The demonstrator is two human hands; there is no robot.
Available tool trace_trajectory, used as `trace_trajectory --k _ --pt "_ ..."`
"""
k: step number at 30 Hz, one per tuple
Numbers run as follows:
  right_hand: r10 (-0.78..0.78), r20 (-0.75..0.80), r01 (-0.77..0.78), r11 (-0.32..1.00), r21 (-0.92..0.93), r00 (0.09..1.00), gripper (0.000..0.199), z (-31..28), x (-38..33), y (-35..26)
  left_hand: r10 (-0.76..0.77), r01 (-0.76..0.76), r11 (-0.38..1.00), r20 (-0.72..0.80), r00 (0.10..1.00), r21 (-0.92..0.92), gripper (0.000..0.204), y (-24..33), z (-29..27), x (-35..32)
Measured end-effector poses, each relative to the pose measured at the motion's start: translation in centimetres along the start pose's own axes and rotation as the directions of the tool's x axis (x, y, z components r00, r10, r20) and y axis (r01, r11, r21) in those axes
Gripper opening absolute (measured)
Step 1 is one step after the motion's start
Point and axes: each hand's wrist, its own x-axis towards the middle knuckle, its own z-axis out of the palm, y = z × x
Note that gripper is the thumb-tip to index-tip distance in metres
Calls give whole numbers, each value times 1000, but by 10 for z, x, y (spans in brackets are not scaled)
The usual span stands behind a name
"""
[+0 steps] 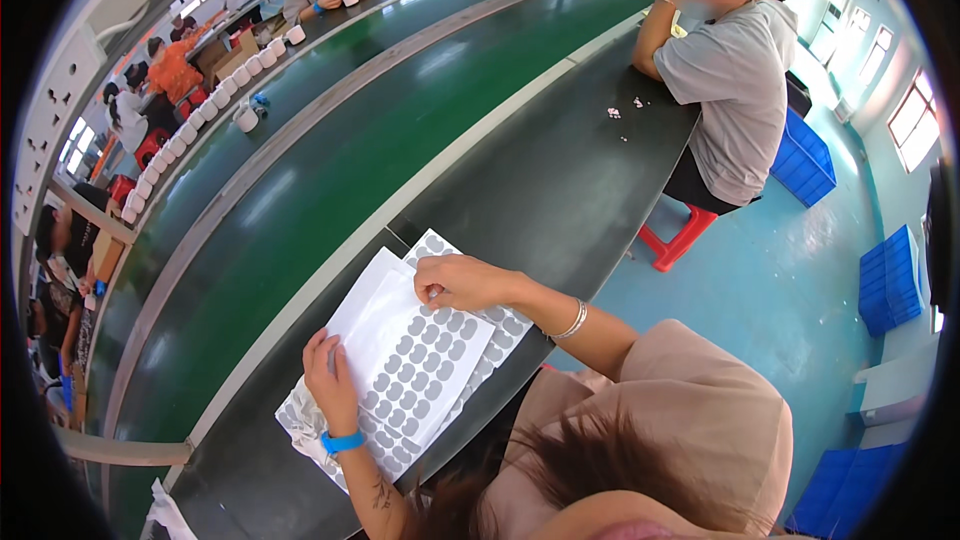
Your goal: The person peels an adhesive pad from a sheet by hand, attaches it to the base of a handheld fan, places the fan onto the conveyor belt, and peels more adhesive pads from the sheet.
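Room to pass exists over the black tabletop point(540, 175) beyond the right hand point(460, 282), as far as small pale scraps point(615, 113). Past these, a co-worker's propped forearm point(653, 40) obstructs the far end. A pale rail point(480, 137) separates the tabletop from the green belt point(430, 105). The left hand point(330, 375) and forearm obstruct the left part of the printed sheets point(415, 375); a crumpled white wad point(312, 437) lies beside that wrist.
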Motion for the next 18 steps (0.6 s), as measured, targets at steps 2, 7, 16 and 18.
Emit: trace_trajectory --k 2,7,16,18 --pt "-49 8 49 999 24 999 14 -1 0 -1 -18 18 1000 -5 1000 -8 15 1 0 0" --pt "-12 2 12 998 66 1000 14 1 2 -1 -12 12 1000 6 1000 -5 16 -2 0 -1" --pt "16 25 -17 998 58 1000 9 6 2 2 -40 40 999 -9 999 -6 15 -1 0 -1" --pt "24 36 -25 998 50 999 7 6 2 2 -25 25 1000 -12 1000 7 15 -3 1 -1"
